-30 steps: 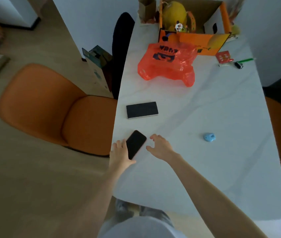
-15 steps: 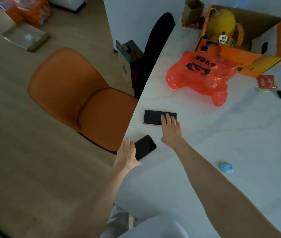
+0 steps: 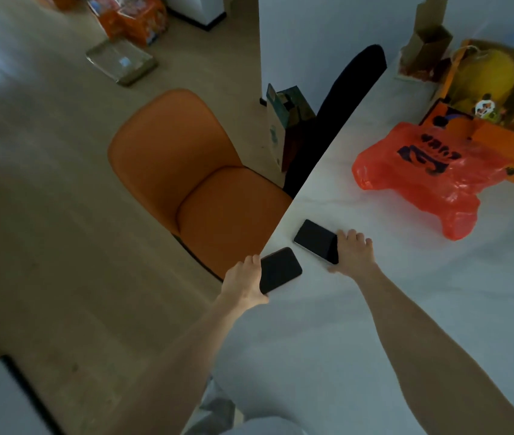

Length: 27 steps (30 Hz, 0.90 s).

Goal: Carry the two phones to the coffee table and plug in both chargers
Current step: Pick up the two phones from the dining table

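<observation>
Two dark phones lie near the left edge of the white marble table (image 3: 406, 309). The nearer phone (image 3: 280, 269) sticks out past the table edge, and my left hand (image 3: 244, 282) grips its near end. The farther phone (image 3: 315, 240) has a light rim and is turned at an angle. My right hand (image 3: 354, 254) is closed over its right end, fingers curled on its edge. No charger is in view.
An orange chair (image 3: 193, 180) stands at the table's left side, with a dark chair (image 3: 340, 108) behind it. A red plastic bag (image 3: 421, 174) and an orange cardboard box (image 3: 500, 98) with yellow items sit further back on the table. Boxes lie on the wooden floor.
My right hand went from resting on the farther phone to gripping its right end, and that phone has turned. My left hand closed further on the nearer phone. The camera swung left.
</observation>
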Each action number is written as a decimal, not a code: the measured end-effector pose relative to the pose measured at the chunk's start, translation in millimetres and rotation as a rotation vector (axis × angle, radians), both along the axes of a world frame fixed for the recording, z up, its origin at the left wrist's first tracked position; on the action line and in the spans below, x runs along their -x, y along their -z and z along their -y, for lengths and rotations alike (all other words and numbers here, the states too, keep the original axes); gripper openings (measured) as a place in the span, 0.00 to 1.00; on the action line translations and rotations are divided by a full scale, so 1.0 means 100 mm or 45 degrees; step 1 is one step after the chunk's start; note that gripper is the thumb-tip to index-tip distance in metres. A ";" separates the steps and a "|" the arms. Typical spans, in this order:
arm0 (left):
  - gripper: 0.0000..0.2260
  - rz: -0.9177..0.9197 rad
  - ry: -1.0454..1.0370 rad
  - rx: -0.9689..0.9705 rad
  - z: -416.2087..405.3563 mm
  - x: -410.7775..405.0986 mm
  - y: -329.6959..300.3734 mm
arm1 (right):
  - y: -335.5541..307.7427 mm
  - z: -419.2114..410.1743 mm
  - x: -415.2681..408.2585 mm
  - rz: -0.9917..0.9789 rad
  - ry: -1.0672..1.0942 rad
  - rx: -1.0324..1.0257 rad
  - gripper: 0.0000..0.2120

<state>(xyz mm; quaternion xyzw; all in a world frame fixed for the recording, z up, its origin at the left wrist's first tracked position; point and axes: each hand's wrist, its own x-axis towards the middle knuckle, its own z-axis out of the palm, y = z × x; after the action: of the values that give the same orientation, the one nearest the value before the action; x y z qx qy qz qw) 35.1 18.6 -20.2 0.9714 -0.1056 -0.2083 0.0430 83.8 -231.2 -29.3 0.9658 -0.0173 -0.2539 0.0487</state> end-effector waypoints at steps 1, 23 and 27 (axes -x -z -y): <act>0.33 -0.003 -0.004 0.006 -0.02 0.00 0.00 | 0.01 0.01 0.01 0.003 0.017 -0.021 0.37; 0.31 -0.088 -0.354 0.183 -1.99 -0.32 -0.27 | -0.65 -1.79 -0.17 -0.051 0.030 -0.196 0.35; 0.32 -0.053 -0.408 0.203 -3.05 -0.53 -0.35 | -0.74 -2.91 -0.44 0.019 -0.129 -0.210 0.42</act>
<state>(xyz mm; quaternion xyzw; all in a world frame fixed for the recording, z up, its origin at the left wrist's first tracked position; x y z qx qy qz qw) 87.9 323.2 14.6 0.9648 0.0355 -0.2098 0.1547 127.5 60.0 45.0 0.9681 0.0523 -0.2445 -0.0183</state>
